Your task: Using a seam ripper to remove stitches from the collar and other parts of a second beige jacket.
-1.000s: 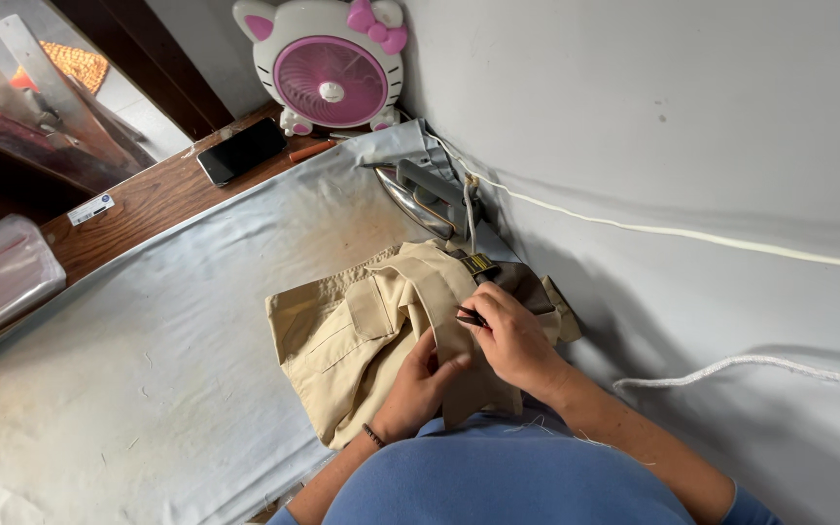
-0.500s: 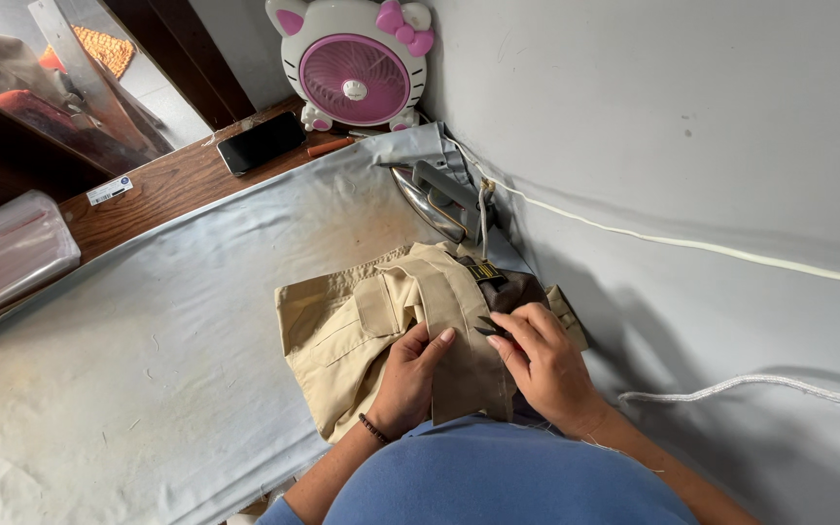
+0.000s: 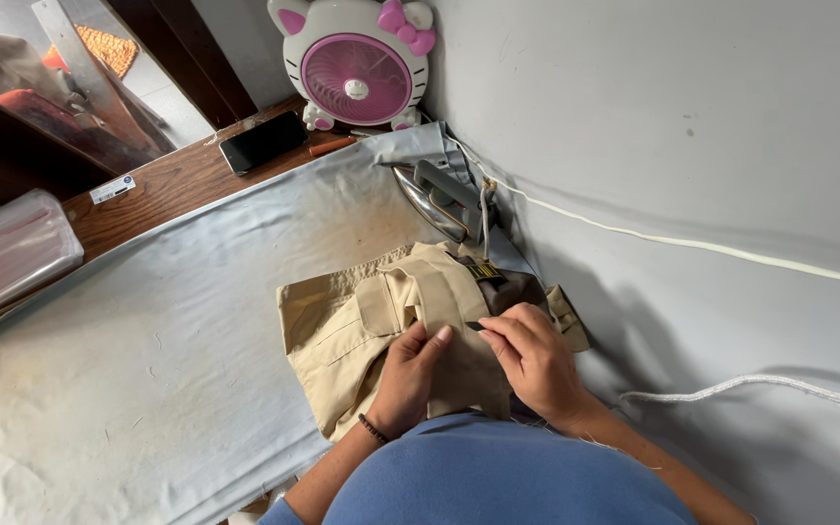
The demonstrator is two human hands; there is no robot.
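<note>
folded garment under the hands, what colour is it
Tan, a plain khaki; the garment shows best in the head view.

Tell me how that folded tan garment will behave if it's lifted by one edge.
The tan garment would probably go floppy and unfold, since it lies in loose soft layers. It looks light for its size. On the grey cloth cover it would likely drag and bunch rather than slide when pushed.

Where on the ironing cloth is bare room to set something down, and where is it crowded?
Free: the pale cloth left of the folded khaki garment, toward the plastic-wrapped bundle. Crowded: the wall side, where both hands, the garment and the iron sit together.
</note>
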